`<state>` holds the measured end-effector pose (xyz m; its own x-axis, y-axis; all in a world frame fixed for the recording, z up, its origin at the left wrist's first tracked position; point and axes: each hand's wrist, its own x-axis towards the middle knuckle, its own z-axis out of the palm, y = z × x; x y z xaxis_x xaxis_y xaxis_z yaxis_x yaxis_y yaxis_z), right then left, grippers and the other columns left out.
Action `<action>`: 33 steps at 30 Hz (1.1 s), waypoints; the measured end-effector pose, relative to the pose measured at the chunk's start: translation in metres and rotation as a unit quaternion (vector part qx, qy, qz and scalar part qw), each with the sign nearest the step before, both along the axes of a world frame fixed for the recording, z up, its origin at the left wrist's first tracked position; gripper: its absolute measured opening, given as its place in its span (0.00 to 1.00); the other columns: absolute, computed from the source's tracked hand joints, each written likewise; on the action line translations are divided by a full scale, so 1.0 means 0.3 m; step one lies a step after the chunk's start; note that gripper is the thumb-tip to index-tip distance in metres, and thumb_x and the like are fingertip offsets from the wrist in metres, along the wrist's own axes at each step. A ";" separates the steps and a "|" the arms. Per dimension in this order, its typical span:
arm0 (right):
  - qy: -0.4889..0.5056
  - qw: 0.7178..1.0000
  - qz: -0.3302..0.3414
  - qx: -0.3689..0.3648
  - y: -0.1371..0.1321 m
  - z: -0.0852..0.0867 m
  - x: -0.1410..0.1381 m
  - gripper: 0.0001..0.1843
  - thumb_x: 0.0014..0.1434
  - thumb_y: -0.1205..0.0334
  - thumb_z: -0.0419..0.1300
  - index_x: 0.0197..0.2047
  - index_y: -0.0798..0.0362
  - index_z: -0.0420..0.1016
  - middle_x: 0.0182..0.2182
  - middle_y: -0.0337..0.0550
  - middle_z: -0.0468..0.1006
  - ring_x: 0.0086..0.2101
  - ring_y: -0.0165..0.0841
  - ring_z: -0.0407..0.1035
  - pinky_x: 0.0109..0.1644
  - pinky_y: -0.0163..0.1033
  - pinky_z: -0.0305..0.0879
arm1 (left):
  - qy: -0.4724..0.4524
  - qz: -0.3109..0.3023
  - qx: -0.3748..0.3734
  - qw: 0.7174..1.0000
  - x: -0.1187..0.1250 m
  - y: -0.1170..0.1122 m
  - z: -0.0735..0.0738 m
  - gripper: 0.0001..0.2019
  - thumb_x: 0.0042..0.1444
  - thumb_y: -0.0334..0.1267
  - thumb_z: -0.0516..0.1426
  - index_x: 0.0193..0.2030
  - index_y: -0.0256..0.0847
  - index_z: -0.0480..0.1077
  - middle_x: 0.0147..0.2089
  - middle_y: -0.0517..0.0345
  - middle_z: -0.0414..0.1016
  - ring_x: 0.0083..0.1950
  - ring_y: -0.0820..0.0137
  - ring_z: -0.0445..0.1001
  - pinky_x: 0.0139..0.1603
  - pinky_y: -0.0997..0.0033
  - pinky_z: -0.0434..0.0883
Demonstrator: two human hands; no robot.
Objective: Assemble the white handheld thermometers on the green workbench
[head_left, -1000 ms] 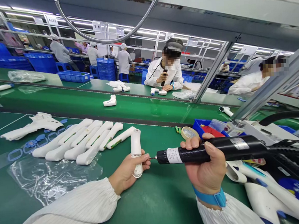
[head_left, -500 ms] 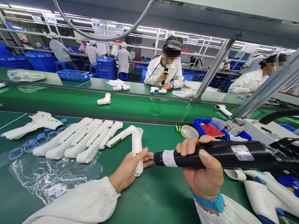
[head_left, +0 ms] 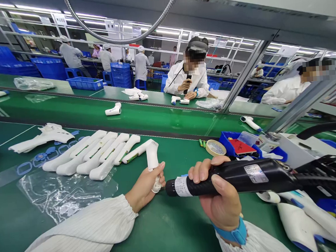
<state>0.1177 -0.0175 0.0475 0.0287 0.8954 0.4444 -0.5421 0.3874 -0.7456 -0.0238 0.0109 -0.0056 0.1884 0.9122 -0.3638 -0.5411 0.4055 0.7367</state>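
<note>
My left hand [head_left: 145, 187] grips a white handheld thermometer casing [head_left: 153, 157], holding it nearly upright on the green bench. My right hand [head_left: 219, 199] is wrapped round a black electric screwdriver [head_left: 246, 176] held level. Its tip points left at the lower end of the casing, right beside my left fingers. The bit itself is hidden behind the casing and my fingers.
A row of several white casings [head_left: 95, 156] lies left of my hand, with clear plastic film [head_left: 63, 194] in front. A tape roll [head_left: 214, 147] and blue tray [head_left: 229, 144] sit behind the screwdriver. More casings [head_left: 304, 220] lie at right. People in white coats work across the green conveyor [head_left: 156, 121].
The screwdriver has moved left until its tip meets the casing. My left hand has tilted the casing more upright and drawn it slightly back.
</note>
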 end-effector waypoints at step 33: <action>-0.106 0.991 -0.022 0.082 -0.053 0.024 0.048 0.10 0.54 0.59 0.57 0.40 0.45 0.61 0.26 0.34 0.68 0.28 0.31 0.65 0.37 0.46 0.64 | 0.000 -0.040 0.010 0.999 -0.010 0.005 -0.016 0.17 0.47 0.42 0.62 0.20 0.37 0.59 0.15 0.67 0.57 0.17 0.83 0.54 0.17 0.81 0.55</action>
<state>0.1321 -0.0335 0.0547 -0.0435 0.8106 0.5839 -0.3599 0.5325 -0.7661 -0.0269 0.0123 -0.0103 0.2605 0.9019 -0.3446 -0.5082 0.4316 0.7453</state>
